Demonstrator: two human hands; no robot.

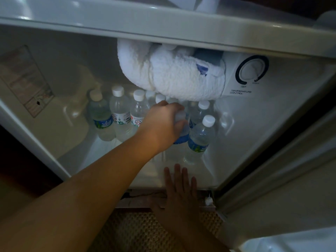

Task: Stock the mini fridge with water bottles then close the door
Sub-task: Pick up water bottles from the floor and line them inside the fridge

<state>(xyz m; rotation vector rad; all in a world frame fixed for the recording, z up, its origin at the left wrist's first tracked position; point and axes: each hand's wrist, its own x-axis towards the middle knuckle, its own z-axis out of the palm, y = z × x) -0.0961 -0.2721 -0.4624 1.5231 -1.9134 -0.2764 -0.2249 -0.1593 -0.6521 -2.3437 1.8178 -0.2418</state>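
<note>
The open mini fridge [254, 128] fills the view, white inside. Several clear water bottles with white caps stand on its floor: a row at the back left [120, 113] and two at the right [199, 139]. My left hand [161, 124] reaches in from the lower left and grips a blue-labelled water bottle [181, 133] by its top, in the middle of the fridge beside the right-hand bottles. My right hand [180, 186] lies flat with fingers spread on the fridge's front bottom edge, holding nothing.
A rolled white towel [169, 73] hangs from the top compartment, just above the bottles. A temperature control dial [251, 70] sits at the upper right. The open door [283, 179] stands at the right. A woven mat [138, 231] lies below the fridge.
</note>
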